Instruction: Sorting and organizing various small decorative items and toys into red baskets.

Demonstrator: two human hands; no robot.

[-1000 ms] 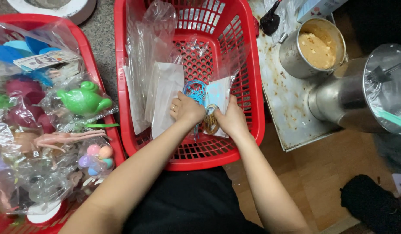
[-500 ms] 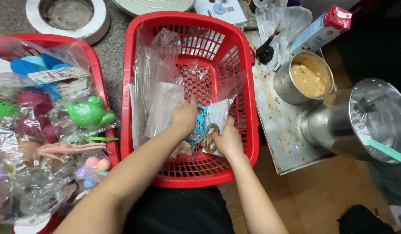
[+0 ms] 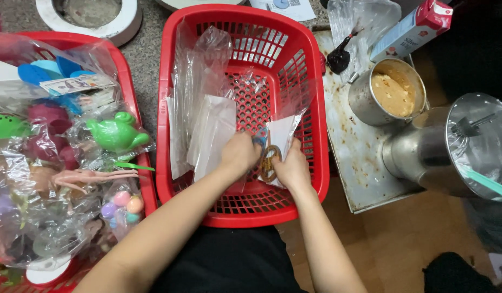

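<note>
**Both hands on a small packet inside the middle basket**

Clamped together on one clear packet (image 3: pixel 274 145): left hand (image 3: pixel 239 154) at its 9 o'clock edge, right hand (image 3: pixel 292 167) at its 4 o'clock corner, fingers curled shut around the plastic. Inside the packet, a white card backing, a brown ring-shaped piece and something blue at the top, partly hidden by the left hand. Held low in the red basket (image 3: pixel 300 70), near its 6 o'clock wall.

Leaning against the basket's 9 o'clock side, a loose stack of clear bags (image 3: pixel 199 92) with white card inserts. Mesh bottom bare toward 12 o'clock.

At 9 o'clock of the basket, a second red tray (image 3: pixel 133 92) heaped with bagged toys, among them a green toy (image 3: pixel 116 133) and pastel eggs (image 3: pixel 123 203). At 3 o'clock, a stained metal sheet (image 3: pixel 355 163) bearing a tin (image 3: pixel 389 92) of tan paste, a black-headed brush (image 3: pixel 339 57) and a carton (image 3: pixel 411 30). Further toward 4 o'clock, a steel pot (image 3: pixel 451 146) lying on its side. Grey speckled ground under the baskets, brown floor at 5 o'clock.
</note>
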